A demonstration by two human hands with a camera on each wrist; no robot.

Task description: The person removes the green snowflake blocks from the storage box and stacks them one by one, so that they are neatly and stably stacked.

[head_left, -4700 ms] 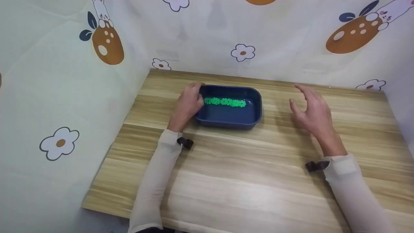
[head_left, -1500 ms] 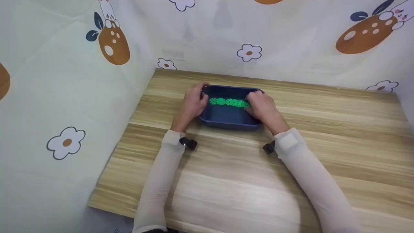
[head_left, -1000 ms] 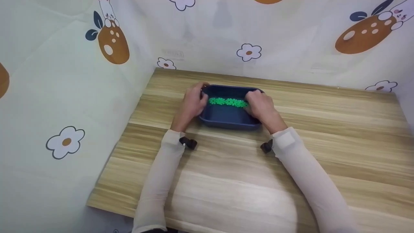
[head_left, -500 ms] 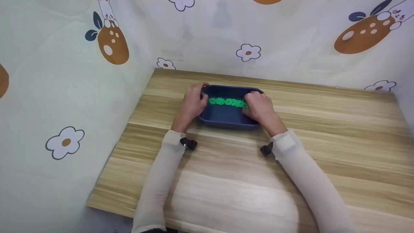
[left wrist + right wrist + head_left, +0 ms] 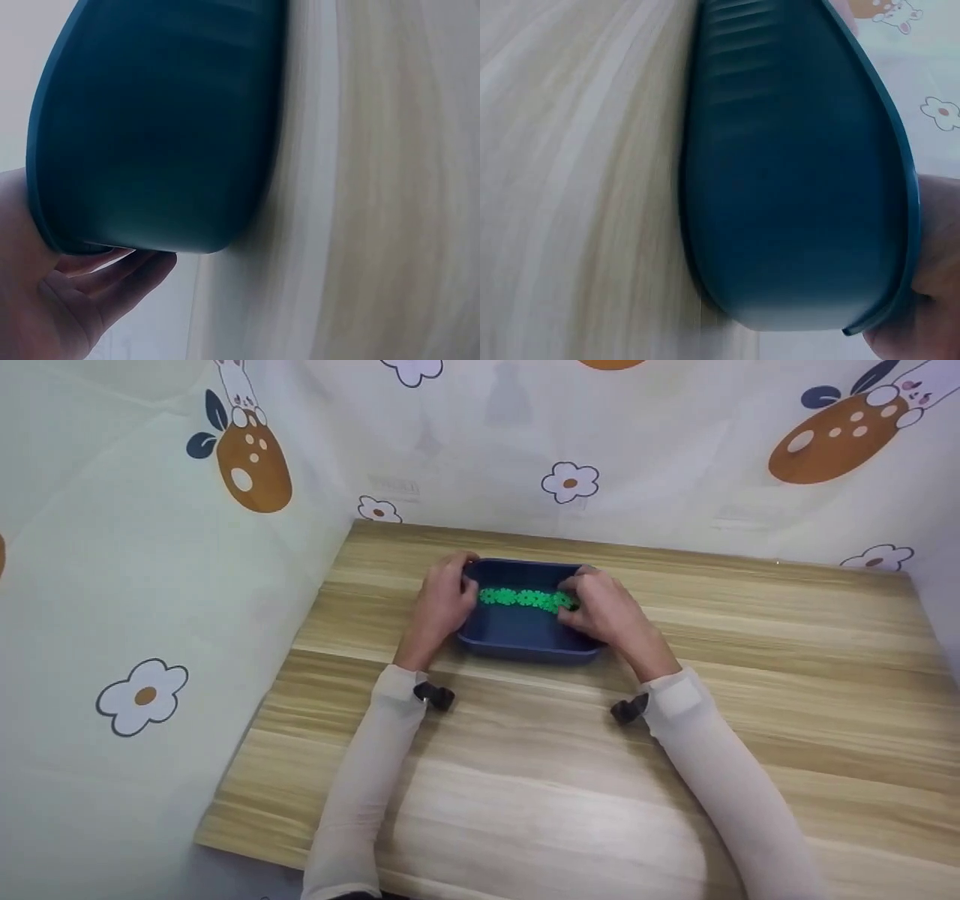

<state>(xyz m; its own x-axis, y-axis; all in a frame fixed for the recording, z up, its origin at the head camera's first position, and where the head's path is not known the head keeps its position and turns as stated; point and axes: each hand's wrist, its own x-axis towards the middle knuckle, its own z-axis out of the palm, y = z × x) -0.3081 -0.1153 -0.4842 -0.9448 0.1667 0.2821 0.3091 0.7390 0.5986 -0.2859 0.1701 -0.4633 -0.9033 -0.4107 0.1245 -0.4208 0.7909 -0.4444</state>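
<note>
A dark blue plastic tub (image 5: 517, 649) stands on the table, shown from outside in both wrist views. Along its floor runs a row of green snowflake discs (image 5: 506, 597), overlapping or touching. The left hand (image 5: 439, 604) grips the tub's left end; in the left wrist view its fingers (image 5: 139, 281) lie against the outside below the rim. The right hand (image 5: 604, 604) reaches over the right end into the tub. Its thumb and index finger curve about the disc at the row's right end (image 5: 561, 600). In the right wrist view the rim partly hides this hand (image 5: 939, 240).
The wood-grain table (image 5: 525, 765) spreads to both sides and in front of the tub. A pale printed cloth (image 5: 480, 450) hangs behind and to the left. Black wrist cameras sit at both cuffs, the left camera (image 5: 435, 695) close to the tabletop.
The right hand has come from the right of the tub to the row's end. Since half a second ago its thumb and finger have parted somewhat, showing the end disc. The left hand keeps its grip.
</note>
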